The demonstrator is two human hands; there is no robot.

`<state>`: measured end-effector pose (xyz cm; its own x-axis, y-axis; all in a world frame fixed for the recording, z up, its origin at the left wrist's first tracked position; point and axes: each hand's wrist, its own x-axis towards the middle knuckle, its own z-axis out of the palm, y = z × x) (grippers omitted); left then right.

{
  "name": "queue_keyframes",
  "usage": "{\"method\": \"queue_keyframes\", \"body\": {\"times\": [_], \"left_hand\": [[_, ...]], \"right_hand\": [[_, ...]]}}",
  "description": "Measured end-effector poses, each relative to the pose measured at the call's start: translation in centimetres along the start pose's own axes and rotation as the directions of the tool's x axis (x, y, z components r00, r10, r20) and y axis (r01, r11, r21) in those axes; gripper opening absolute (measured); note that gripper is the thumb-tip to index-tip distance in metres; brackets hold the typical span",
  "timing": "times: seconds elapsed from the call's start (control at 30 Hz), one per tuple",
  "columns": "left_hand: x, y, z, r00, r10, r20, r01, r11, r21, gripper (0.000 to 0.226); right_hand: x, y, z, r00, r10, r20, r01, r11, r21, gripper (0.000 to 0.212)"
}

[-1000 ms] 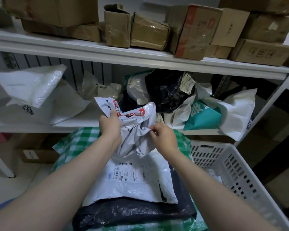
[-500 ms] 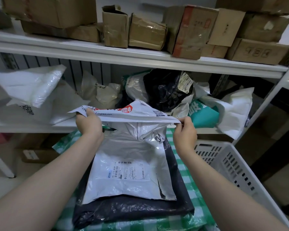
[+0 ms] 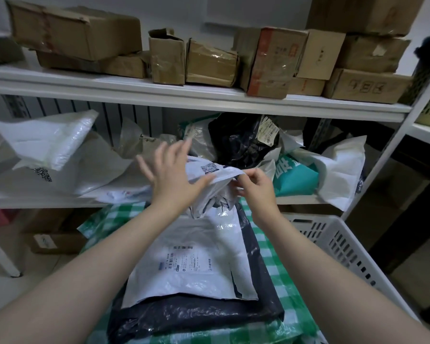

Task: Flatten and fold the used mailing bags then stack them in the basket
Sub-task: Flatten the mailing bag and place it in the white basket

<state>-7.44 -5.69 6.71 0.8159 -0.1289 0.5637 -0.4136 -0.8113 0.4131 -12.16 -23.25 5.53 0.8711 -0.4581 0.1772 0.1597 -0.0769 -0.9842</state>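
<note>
A crumpled white mailing bag (image 3: 210, 178) with a printed code hangs above the stack in front of me. My right hand (image 3: 255, 188) pinches its right edge. My left hand (image 3: 173, 173) is spread, fingers straight, with the palm against the bag's left side. Below lies a flat white bag (image 3: 196, 264) with a shipping label, on top of a black bag (image 3: 196, 316) and a green checked bag (image 3: 291, 294). The white slotted basket (image 3: 345, 247) stands to the right; what is inside it is hidden.
The middle shelf (image 3: 47, 194) carries a heap of loose bags: white bags (image 3: 50, 145) at left, a black bag (image 3: 241, 142) and a teal bag (image 3: 296, 177) at right. Cardboard boxes (image 3: 209, 60) line the upper shelf. Another box (image 3: 55, 242) sits on the floor.
The bag was stretched wide between both hands; now my left hand has let go and opened against it, and the bag has bunched toward my right hand.
</note>
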Motion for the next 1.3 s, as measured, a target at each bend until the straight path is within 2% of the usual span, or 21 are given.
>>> {"method": "queue_keyframes", "body": {"times": [0.03, 0.1, 0.17, 0.23, 0.27, 0.33, 0.4, 0.47, 0.6, 0.73, 0.8, 0.87, 0.9, 0.97, 1.03, 1.07, 1.2, 1.3], "left_hand": [[0.1, 0.4, 0.1, 0.995, 0.088, 0.053, -0.091, 0.995, 0.052, 0.078], [0.5, 1.0, 0.1, 0.986, 0.169, 0.008, -0.169, 0.984, 0.047, 0.05], [1.0, 1.1, -0.1, 0.987, 0.145, -0.066, -0.148, 0.988, -0.052, 0.028], [1.5, 1.3, -0.4, 0.991, 0.1, -0.089, -0.109, 0.988, -0.107, 0.024], [1.7, 1.5, -0.8, 0.993, 0.079, -0.093, -0.09, 0.989, -0.12, 0.026], [2.0, 1.7, -1.6, 0.996, 0.034, -0.088, -0.046, 0.989, -0.142, 0.03], [2.4, 1.5, -2.2, 0.995, 0.008, -0.098, -0.025, 0.985, -0.169, 0.032], [2.7, 1.2, -2.5, 0.992, 0.0, -0.123, -0.029, 0.973, -0.231, 0.031], [2.6, 0.6, -3.3, 0.988, -0.008, -0.155, -0.04, 0.951, -0.307, 0.028], [2.6, 0.6, -3.7, 0.986, -0.034, -0.165, -0.03, 0.928, -0.373, 0.035], [2.5, 0.7, -3.7, 0.985, 0.097, -0.142, -0.151, 0.882, -0.446, 0.046], [2.3, 0.9, -3.5, 0.946, 0.263, -0.19, -0.317, 0.872, -0.372, 0.057], [2.4, 1.0, -3.3, 0.928, 0.301, -0.218, -0.358, 0.883, -0.304, 0.057], [2.8, 1.3, -3.4, 0.919, 0.246, -0.309, -0.331, 0.907, -0.26, 0.039], [3.2, 1.5, -3.8, 0.913, 0.129, -0.387, -0.26, 0.914, -0.31, 0.013], [3.3, 1.5, -4.0, 0.91, 0.09, -0.405, -0.235, 0.916, -0.325, 0.007], [3.4, 1.1, -4.7, 0.886, -0.002, -0.463, -0.187, 0.913, -0.362, 0.009], [3.5, 0.1, -4.7, 0.883, -0.143, -0.447, -0.072, 0.9, -0.43, 0.011]], "right_hand": [[-0.1, -0.5, 0.3, 1.0, -0.009, 0.019, 0.009, 1.0, 0.02, 0.008], [-0.3, -1.5, 0.6, 0.998, -0.027, 0.051, 0.023, 0.996, 0.087, 0.007], [-0.7, -2.1, 0.7, 0.993, -0.058, 0.099, 0.046, 0.992, 0.12, 0.006], [-1.0, -2.2, 0.4, 0.977, -0.141, 0.159, 0.135, 0.99, 0.046, 0.007], [-0.8, -1.7, -0.1, 0.962, -0.196, 0.19, 0.211, 0.975, -0.067, 0.019], [-0.3, -1.0, -1.2, 0.923, -0.272, 0.273, 0.358, 0.868, -0.344, 0.052], [0.1, -0.4, -1.7, 0.883, -0.3, 0.361, 0.445, 0.777, -0.445, 0.073], [0.2, -0.1, -1.9, 0.884, -0.329, 0.332, 0.454, 0.77, -0.448, 0.065], [0.0, -1.0, -1.2, 0.908, -0.373, 0.19, 0.417, 0.848, -0.327, 0.033], [-0.1, -2.2, -0.3, 0.911, -0.389, 0.135, 0.41, 0.882, -0.232, 0.022], [0.0, -2.7, 0.3, 0.913, -0.391, 0.112, 0.407, 0.887, -0.22, 0.019], [0.1, -3.2, 0.8, 0.909, -0.405, 0.1, 0.417, 0.889, -0.19, 0.013], [0.2, -3.4, 1.1, 0.907, -0.409, 0.102, 0.421, 0.891, -0.172, 0.012], [0.1, -4.0, 1.2, 0.906, -0.406, 0.119, 0.42, 0.896, -0.144, 0.013], [0.1, -4.5, 1.1, 0.899, -0.418, 0.134, 0.435, 0.888, -0.149, 0.011], [0.0, -4.8, 0.9, 0.897, -0.422, 0.13, 0.439, 0.885, -0.152, 0.011], [0.2, -4.6, -0.2, 0.939, -0.342, 0.047, 0.344, 0.938, -0.035, 0.013], [0.4, -4.1, -1.1, 0.96, -0.257, -0.108, 0.263, 0.964, 0.046, 0.014]]}}
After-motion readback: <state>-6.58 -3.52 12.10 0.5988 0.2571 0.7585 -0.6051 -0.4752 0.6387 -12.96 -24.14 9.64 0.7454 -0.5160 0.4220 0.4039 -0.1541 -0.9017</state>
